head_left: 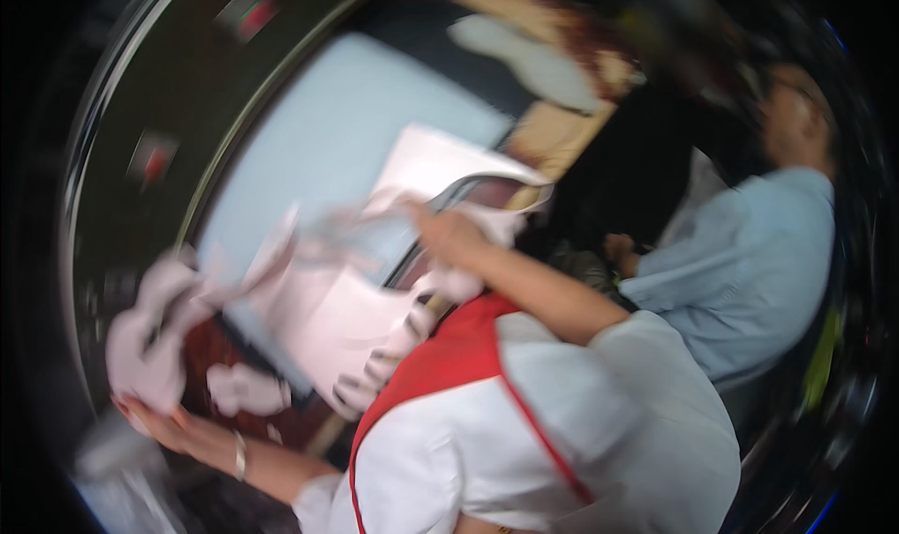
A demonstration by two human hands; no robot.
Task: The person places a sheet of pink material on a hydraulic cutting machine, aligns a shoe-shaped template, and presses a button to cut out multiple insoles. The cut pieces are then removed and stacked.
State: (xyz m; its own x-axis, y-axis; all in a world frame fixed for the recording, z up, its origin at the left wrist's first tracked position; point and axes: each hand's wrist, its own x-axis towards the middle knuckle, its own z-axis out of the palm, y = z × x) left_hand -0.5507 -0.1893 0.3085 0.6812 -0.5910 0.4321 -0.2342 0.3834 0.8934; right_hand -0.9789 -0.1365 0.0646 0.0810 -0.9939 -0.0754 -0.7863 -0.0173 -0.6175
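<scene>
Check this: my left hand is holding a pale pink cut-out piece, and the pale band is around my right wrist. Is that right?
Not quite: the head view shows the pale band around your left wrist. Your left hand is indeed holding a pale pink cut-out piece.

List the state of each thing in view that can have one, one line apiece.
Pink sheet: cut through with holes, bent, partly over the board.
Board: pale blue, partly covered.
Large cutout: raised at the left hand.
Small cutout: loose, lying down.
White piece: lying apart from the sheet.
Left hand: touching the large cutout, grip blurred.
Right hand: at the sheet, grip blurred.
Bracelet: worn.
</scene>
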